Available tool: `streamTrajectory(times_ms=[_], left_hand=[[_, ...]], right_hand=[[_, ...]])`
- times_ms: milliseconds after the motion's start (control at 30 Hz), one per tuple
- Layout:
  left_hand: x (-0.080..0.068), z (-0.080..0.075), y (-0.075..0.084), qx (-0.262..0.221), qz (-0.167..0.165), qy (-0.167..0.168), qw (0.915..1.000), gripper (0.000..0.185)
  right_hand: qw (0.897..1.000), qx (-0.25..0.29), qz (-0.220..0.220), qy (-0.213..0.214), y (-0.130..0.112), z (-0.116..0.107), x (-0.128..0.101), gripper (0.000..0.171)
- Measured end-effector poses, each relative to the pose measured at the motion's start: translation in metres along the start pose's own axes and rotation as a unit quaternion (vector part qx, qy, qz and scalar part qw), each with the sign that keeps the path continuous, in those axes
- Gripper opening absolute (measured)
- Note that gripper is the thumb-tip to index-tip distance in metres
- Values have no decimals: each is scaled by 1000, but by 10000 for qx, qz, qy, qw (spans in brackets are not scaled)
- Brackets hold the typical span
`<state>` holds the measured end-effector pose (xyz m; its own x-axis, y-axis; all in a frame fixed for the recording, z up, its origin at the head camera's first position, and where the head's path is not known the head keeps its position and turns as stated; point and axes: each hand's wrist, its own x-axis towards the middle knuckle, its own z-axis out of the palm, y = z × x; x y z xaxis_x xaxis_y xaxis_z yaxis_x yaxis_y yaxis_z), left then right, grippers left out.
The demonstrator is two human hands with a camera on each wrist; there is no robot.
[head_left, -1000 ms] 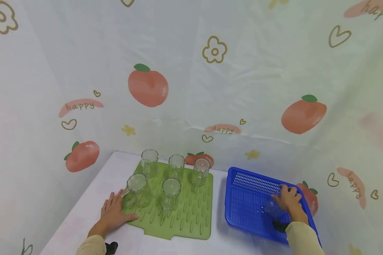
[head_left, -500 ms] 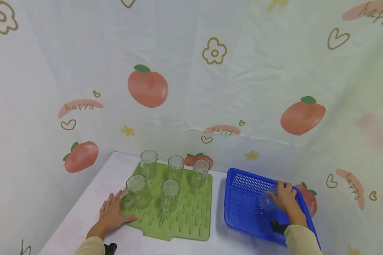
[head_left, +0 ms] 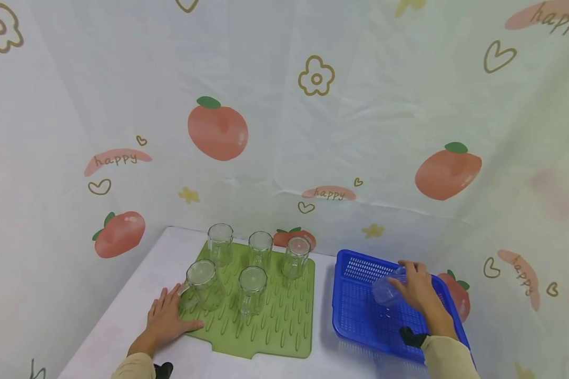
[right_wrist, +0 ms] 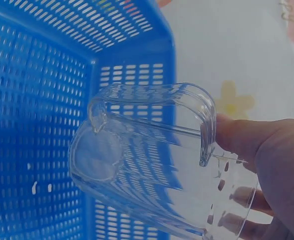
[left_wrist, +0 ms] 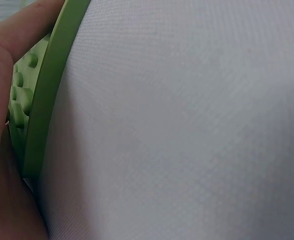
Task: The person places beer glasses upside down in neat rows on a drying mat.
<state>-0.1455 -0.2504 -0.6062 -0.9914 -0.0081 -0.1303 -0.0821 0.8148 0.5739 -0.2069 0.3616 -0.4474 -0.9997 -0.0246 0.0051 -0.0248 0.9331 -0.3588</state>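
Currently, the clear glass mug (head_left: 388, 288) is held in the air on its side above the blue perforated basket (head_left: 360, 316), its base pointing toward the green mat. The right hand (head_left: 419, 297) grips it: in the right wrist view the fingers (right_wrist: 267, 165) curl around the mug (right_wrist: 152, 165) near its open rim, and the handle runs along the upper side. The mug touches no part of the basket (right_wrist: 32, 125); the basket floor and far wall show through the glass.

The left hand (head_left: 167, 318) lies flat with straight fingers, holding nothing, on the white table (head_left: 137, 284) at the near left corner of the green drying mat (head_left: 284, 321). The fingertips lie over the mat edge, just beside the nearest mug. In the left wrist view the hand (left_wrist: 2, 65) lies against the ribbed mat edge (left_wrist: 47, 100) and the white tabletop (left_wrist: 187, 125).

Five glass mugs stand mouth-down on the mat: three in the back row (head_left: 219, 243) (head_left: 260, 248) (head_left: 296, 255) and two in the front row (head_left: 203, 283) (head_left: 252, 288). The basket sits to the right of the mat, near it but apart.

A white sheet printed with peaches, flowers and hearts (head_left: 313, 131) hangs behind the table.
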Motion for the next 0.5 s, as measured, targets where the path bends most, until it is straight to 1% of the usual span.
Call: streamTrajectory(times_ms=[133,500], left_hand=[[-1,-2,2,-46,-20,-9,10000,131],[0,-7,4,126,-85,-100,9998,134]], right_hand=[[10000,24,-93,15,-7,-2,-1,61],[9985,62,-509,188,-24,-4,-2,62]])
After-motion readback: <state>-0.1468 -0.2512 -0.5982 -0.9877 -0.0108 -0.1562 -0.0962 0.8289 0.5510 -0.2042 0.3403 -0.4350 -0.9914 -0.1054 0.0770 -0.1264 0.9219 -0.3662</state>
